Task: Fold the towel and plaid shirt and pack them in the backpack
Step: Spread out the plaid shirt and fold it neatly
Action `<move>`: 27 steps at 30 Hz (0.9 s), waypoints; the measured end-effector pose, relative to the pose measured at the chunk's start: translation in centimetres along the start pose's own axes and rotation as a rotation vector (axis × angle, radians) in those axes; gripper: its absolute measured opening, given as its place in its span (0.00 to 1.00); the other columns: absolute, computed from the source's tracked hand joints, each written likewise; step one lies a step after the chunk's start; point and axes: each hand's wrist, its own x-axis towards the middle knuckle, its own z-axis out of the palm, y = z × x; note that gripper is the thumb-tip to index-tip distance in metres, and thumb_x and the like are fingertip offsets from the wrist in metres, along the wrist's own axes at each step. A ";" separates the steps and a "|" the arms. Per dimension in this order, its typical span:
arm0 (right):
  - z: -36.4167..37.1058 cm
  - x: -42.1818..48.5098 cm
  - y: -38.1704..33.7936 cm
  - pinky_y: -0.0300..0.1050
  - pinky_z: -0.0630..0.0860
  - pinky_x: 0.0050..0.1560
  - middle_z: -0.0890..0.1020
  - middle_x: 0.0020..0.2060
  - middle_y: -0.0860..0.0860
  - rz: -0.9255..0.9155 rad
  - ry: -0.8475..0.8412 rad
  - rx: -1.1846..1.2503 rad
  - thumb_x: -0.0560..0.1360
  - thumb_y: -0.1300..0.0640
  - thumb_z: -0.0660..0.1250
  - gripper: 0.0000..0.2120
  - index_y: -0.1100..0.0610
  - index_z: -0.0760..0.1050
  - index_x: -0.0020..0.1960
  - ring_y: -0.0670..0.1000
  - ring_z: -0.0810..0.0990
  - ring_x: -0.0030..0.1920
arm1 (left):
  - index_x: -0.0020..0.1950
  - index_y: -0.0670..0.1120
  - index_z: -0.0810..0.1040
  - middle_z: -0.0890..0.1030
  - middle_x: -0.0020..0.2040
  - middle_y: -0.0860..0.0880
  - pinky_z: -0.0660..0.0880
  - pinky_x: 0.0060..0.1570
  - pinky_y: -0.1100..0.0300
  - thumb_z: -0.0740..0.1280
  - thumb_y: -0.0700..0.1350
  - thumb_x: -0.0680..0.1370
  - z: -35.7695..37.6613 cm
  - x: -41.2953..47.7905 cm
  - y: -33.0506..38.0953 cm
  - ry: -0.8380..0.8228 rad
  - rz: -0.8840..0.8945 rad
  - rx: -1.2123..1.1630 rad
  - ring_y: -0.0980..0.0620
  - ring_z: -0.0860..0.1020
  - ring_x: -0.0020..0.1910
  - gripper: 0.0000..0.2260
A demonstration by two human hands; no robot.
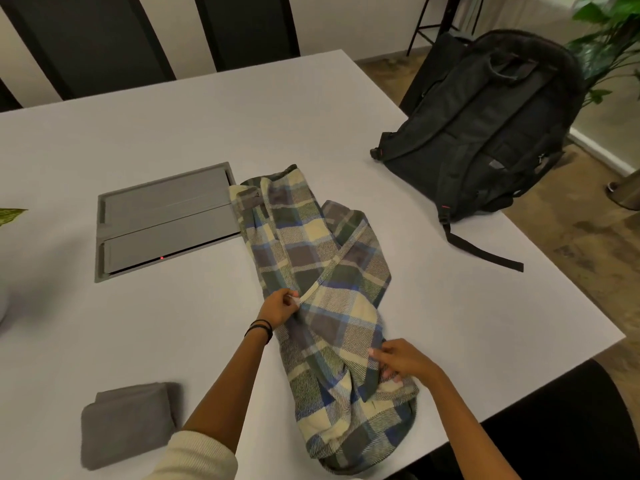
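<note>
Currently fingers of left hand (278, 308) and right hand (403, 362) pinch the plaid shirt (311, 244) reaching the table (173, 133) edge.

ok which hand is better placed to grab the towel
Left, probably. The towel lies left of the plaid shirt, on the same side as the left hand; the right hand would have to cross the shirt.

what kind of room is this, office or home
Likely an office meeting room: a large pale grey table with a flush grey power hatch set in its top, dark high-backed chairs along the far side, and a leafy green plant by the wall.
</note>
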 end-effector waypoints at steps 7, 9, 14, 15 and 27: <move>-2.3 3.0 -1.9 0.48 0.78 0.44 0.80 0.46 0.60 0.003 0.517 0.269 0.78 0.60 0.61 0.09 0.64 0.77 0.49 0.56 0.78 0.42 | 0.59 0.41 0.76 0.74 0.52 0.49 0.70 0.51 0.60 0.67 0.39 0.76 0.1 0.6 1.9 0.056 0.081 -0.071 0.52 0.72 0.51 0.12; -2.7 4.1 -2.1 0.55 0.76 0.55 0.79 0.53 0.61 0.008 0.579 0.255 0.78 0.60 0.61 0.10 0.65 0.75 0.55 0.59 0.77 0.52 | 0.59 0.40 0.75 0.75 0.54 0.47 0.71 0.56 0.57 0.66 0.38 0.76 0.2 1.0 2.7 0.036 0.108 -0.087 0.51 0.73 0.53 0.12; -3.7 6.8 -3.4 0.54 0.73 0.59 0.73 0.62 0.61 0.120 0.555 0.654 0.77 0.64 0.62 0.16 0.62 0.69 0.65 0.58 0.73 0.56 | 0.62 0.38 0.73 0.74 0.62 0.42 0.69 0.60 0.59 0.66 0.37 0.76 1.0 2.3 4.6 -0.005 0.110 -0.090 0.46 0.74 0.61 0.14; -3.9 7.2 -3.6 0.53 0.72 0.59 0.72 0.63 0.62 0.148 0.535 0.793 0.77 0.65 0.61 0.17 0.63 0.67 0.66 0.58 0.73 0.57 | 0.62 0.39 0.73 0.74 0.62 0.42 0.69 0.61 0.58 0.66 0.37 0.76 1.2 2.6 4.9 -0.011 0.109 -0.091 0.45 0.73 0.62 0.15; -6.5 11.5 -5.9 0.51 0.71 0.58 0.72 0.66 0.61 0.281 0.377 0.996 0.80 0.58 0.55 0.18 0.64 0.65 0.68 0.57 0.72 0.64 | 0.68 0.41 0.68 0.74 0.61 0.43 0.70 0.59 0.57 0.64 0.41 0.78 2.3 6.9 6.8 -0.112 0.062 -0.088 0.47 0.73 0.61 0.19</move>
